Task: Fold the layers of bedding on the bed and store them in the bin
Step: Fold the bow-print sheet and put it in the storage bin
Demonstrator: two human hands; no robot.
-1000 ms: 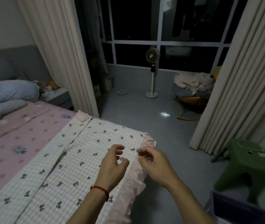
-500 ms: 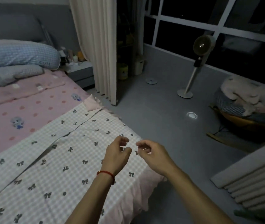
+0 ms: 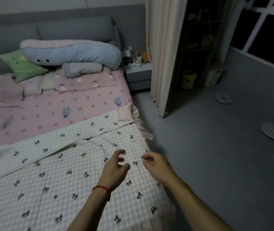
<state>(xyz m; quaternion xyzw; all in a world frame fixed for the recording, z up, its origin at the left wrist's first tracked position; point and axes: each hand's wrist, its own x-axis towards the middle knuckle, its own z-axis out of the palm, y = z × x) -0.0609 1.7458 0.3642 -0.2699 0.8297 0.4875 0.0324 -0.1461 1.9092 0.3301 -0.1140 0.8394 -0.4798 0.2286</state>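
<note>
Head view, dim room. White checked bedding layer printed with small dark bows and edged with a pink ruffle (image 3: 69,179) lies spread flat across the near part of the bed, over a pink dotted sheet (image 3: 52,114); its far corner is turned back, showing pink underside, and a long fold line runs diagonally across it.

Left hand (image 3: 114,170), red string bracelet (image 3: 102,189) at the wrist, hovers over the checked layer near its right edge; fingers loosely curled, thumb apart, nothing held. Right hand (image 3: 156,165) just beside it, over the ruffled edge; fingers curled inward toward the thumb, no cloth visibly pinched, contact with fabric cannot be confirmed.

Storage bin: not in view.

Head of bed: long blue checked bolster pillow (image 3: 72,55) resting on a small grey roll cushion (image 3: 82,69), green pillow (image 3: 22,65) to the left, grey padded headboard (image 3: 66,29) behind. Cream curtain (image 3: 164,52) hangs right of the bed, grey nightstand (image 3: 138,75) beside it; grey floor (image 3: 216,147)
</note>
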